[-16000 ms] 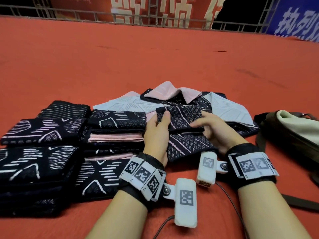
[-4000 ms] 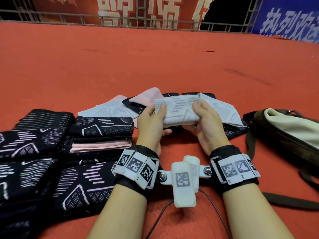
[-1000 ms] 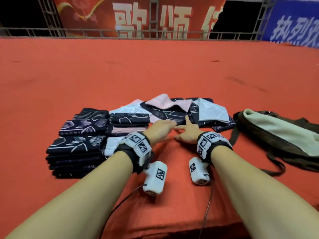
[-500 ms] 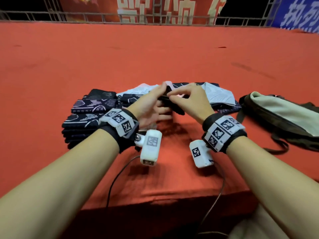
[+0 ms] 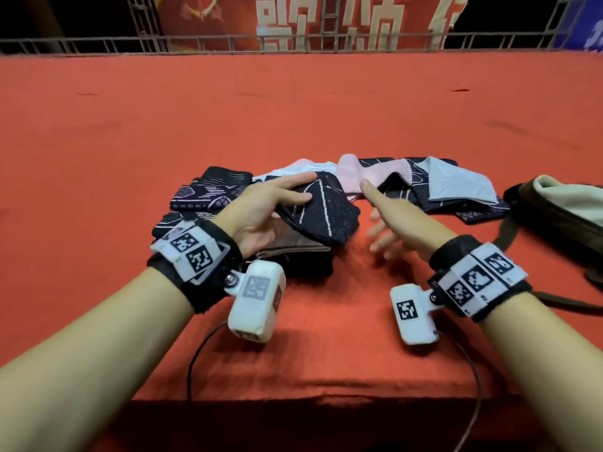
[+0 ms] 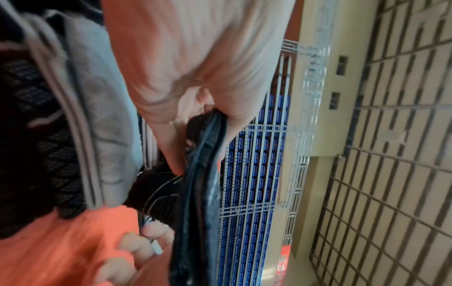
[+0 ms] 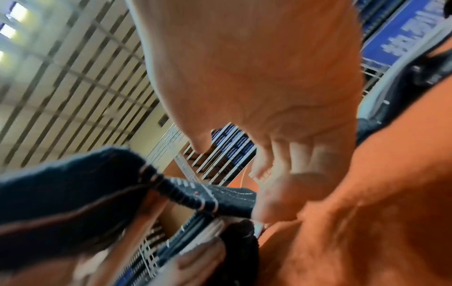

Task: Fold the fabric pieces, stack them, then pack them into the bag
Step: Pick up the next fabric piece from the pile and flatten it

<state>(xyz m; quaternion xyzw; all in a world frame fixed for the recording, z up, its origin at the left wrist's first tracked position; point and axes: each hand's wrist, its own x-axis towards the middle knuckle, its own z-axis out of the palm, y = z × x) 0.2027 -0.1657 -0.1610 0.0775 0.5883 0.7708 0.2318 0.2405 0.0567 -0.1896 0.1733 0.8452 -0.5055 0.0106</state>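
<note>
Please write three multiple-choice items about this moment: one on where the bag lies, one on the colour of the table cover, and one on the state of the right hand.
1. Where does the bag lie?
A. on the folded stacks
B. at the right side of the table
C. in the left hand

2. What colour is the table cover?
A. blue
B. green
C. orange-red

3. What is the state of the right hand?
A. open, holding nothing
B. gripping the bag strap
C. pinching a pink piece

Answers:
1 B: it rests right of the unfolded fabric pile.
2 C: the cover is orange-red throughout.
3 A: its fingers are spread while the left hand holds the dark patterned fabric piece.
</note>
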